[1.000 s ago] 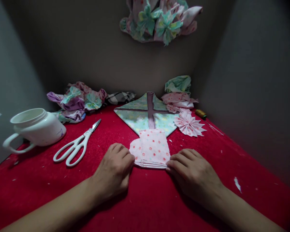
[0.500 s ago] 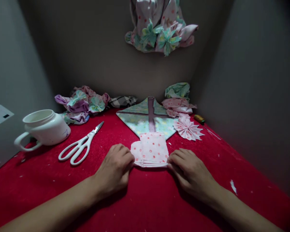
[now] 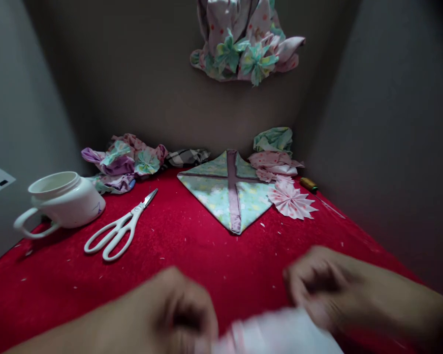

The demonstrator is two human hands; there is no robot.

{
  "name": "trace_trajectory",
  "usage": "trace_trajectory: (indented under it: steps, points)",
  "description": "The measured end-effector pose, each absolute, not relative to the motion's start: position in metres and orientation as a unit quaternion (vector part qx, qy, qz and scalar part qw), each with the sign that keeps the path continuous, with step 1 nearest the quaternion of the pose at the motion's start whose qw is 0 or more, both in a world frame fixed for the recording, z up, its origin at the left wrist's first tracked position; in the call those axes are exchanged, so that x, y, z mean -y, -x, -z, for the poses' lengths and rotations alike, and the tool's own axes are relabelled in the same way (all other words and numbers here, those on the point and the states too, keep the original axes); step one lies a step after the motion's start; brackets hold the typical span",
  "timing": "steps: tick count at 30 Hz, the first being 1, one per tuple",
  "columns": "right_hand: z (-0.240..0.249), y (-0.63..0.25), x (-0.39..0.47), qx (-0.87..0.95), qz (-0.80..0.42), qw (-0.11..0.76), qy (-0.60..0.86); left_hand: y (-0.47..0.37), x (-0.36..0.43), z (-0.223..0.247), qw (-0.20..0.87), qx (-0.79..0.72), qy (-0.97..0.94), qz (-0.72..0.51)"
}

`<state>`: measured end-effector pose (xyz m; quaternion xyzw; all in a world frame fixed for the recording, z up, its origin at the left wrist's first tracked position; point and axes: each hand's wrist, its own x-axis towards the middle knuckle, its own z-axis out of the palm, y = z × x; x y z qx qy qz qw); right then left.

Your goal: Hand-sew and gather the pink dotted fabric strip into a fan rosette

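A pale pink-and-white fabric piece, blurred by motion, is at the bottom edge of the head view, partly cut off. My left hand is curled closed at its left end, with the fingertips partly out of frame. At its upper right edge, my right hand has bent fingers and the thumb against the fabric; blur softens the exact grip. Beyond the hands, a green floral fabric square with a mauve cross band lies on the red cloth. A pleated pink fabric flower rests at its right corner.
White-handled scissors lie on the left, beside a white mug. Crumpled fabric pieces sit along the back wall. A spool of golden thread is at right. A fabric item with green flowers hangs on the wall.
Both hands have come toward me with the pink fabric piece, off the front corner of the green square. The fabric now shows a paler, blurred face. The view has shifted slightly.
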<state>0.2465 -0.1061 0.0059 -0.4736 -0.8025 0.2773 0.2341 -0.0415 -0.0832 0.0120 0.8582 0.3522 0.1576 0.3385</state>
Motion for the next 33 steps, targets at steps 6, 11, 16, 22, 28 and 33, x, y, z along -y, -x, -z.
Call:
trace_trajectory:
  steps: [6,11,16,22,28,33]
  points:
    - [0.015,-0.233,0.054,0.806,-0.215,0.264,0.485,0.02,0.033,0.004,0.212,-0.422,-0.868,-0.152]
    - [0.035,-0.237,0.052,0.854,-0.086,0.263,0.44,0.024,0.031,0.018,0.169,-0.377,-0.894,-0.174]
    - [0.035,-0.237,0.052,0.88,-0.017,0.257,0.399,0.026,0.031,0.024,0.112,-0.325,-0.918,-0.196]
    - [0.027,-0.236,0.052,0.897,0.036,0.228,0.377,0.024,0.035,0.027,-0.014,-0.241,-0.952,-0.189]
    - [0.022,-0.235,0.054,0.896,0.058,0.194,0.396,0.022,0.034,0.024,-0.048,-0.214,-0.961,-0.17]
    - [0.022,-0.235,0.056,0.898,0.075,0.172,0.399,0.022,0.036,0.024,-0.078,-0.19,-0.96,-0.19]
